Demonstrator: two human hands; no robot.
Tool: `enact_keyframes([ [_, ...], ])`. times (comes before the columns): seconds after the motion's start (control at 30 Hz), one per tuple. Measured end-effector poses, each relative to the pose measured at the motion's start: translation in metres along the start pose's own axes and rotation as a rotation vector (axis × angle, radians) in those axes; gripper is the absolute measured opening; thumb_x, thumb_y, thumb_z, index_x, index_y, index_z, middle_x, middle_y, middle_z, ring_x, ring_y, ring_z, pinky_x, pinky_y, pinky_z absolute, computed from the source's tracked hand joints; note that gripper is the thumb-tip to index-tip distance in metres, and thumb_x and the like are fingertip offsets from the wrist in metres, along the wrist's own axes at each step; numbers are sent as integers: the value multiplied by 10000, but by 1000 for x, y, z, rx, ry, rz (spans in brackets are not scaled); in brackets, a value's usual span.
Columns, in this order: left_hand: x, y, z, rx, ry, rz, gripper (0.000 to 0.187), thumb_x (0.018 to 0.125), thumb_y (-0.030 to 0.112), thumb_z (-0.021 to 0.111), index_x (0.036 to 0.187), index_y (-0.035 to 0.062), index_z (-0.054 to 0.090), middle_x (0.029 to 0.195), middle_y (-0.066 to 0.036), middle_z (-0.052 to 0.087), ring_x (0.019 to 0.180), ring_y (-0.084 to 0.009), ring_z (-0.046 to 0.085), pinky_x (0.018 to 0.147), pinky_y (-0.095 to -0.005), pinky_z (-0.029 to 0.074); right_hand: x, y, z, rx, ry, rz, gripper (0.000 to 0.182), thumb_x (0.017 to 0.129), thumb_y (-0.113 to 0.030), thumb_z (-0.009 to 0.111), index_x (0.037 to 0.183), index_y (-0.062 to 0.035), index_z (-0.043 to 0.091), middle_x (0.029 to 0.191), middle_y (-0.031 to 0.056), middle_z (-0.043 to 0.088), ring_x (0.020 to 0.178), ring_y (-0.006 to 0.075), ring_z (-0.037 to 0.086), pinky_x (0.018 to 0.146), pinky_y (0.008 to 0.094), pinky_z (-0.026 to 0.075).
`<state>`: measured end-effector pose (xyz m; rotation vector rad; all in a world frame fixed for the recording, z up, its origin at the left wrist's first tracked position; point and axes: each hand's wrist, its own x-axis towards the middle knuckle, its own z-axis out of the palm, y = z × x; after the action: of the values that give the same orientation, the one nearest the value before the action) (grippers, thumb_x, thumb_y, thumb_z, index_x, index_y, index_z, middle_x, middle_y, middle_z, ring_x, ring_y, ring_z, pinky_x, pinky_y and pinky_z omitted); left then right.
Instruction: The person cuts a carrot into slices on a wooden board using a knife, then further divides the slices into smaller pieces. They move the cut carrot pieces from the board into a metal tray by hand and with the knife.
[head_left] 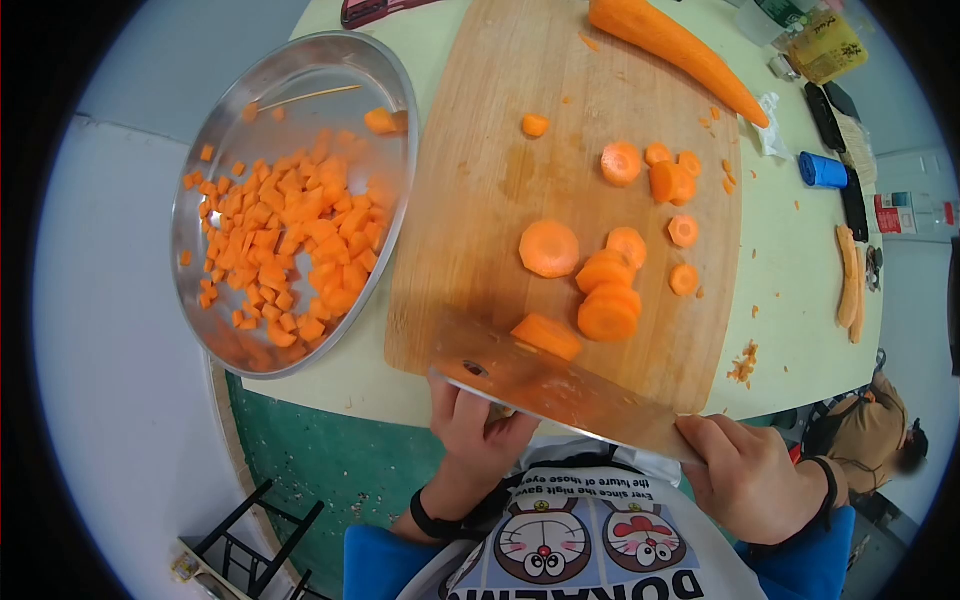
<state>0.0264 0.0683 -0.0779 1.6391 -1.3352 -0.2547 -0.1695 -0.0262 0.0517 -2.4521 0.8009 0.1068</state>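
Note:
My right hand (745, 470) is closed around the handle end of a broad cleaver (570, 395), whose flat face is wet and smeared with orange. At the other end of the blade, near its hole, my left hand (475, 425) has its fingers curled against the near edge; the fingertips are partly hidden behind the metal. Just beyond the blade lies a thick carrot chunk (547, 337), partly covered by it. Carrot slices (608, 312) overlap in a row on the wooden cutting board (480, 200), with a large round slice (549, 249) beside them.
A steel tray (385, 75) of diced carrot (270, 240) stands left of the board. A whole carrot (680, 55) lies across the board's far right. Bottles (828, 45), a blue roll (822, 170) and peeled carrot lengths (850, 285) are at right. Another person (865, 430) is beyond.

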Motion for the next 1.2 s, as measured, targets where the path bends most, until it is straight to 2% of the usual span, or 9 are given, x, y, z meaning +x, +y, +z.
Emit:
enact_keyframes([
  [0.03,0,0,0,-3,-4,-1,380,647,76,742,991,10,594,1079,-190,516,896,-347,501,727,-374,447,0,-1,-2,1,-1,4,214,683,-33,589,861,29,488,663,87,502,512,205,560,413,295,444],
  [0.1,0,-1,0,21,-14,7,382,646,77,743,989,4,592,1082,-193,515,882,-347,509,719,-377,451,-1,-2,-7,46,-128,93,351,643,3,657,967,42,528,753,138,565,619,298,602,537,334,509],
  [0.23,2,0,-2,51,-15,17,384,641,75,749,984,2,593,1060,-182,519,870,-335,514,712,-372,454,3,-5,-10,43,-171,102,324,656,3,655,952,40,527,750,138,567,611,297,602,529,332,511],
  [0.43,6,3,0,2,27,-3,375,618,68,762,950,17,597,1019,-159,520,856,-297,515,712,-352,451,7,-6,-7,36,-117,97,282,681,-4,648,932,29,525,722,133,555,566,294,588,497,334,500],
  [0.5,6,2,0,-1,26,3,370,608,59,762,936,23,594,1007,-150,526,849,-288,513,712,-344,444,9,-6,-5,-18,-53,31,145,699,-29,561,806,8,470,634,84,483,481,203,548,387,304,431],
  [0.53,7,2,0,-3,25,2,370,608,59,762,936,23,594,1007,-150,526,849,-288,513,712,-344,444,10,-7,-5,-18,-55,32,145,699,-29,561,806,8,470,634,84,483,481,203,548,387,304,431],
  [0.93,14,4,5,-71,104,-17,378,609,36,753,949,27,587,1008,-140,547,846,-275,518,718,-332,428,24,-11,-4,-9,-74,50,132,695,-16,556,771,-3,448,631,98,487,473,231,559,394,317,445],
  [1.0,11,4,5,33,90,69,387,626,51,761,969,14,585,1027,-150,543,855,-274,517,721,-332,432,27,-12,4,-91,-86,10,139,688,-5,553,770,5,443,634,106,500,487,247,575,404,323,457],
  [1.2,12,9,9,20,115,55,381,660,74,777,974,-19,580,1039,-164,537,867,-265,525,707,-311,461,29,-9,0,-8,-130,63,164,659,28,548,795,39,458,644,145,533,526,305,591,441,359,481],
])
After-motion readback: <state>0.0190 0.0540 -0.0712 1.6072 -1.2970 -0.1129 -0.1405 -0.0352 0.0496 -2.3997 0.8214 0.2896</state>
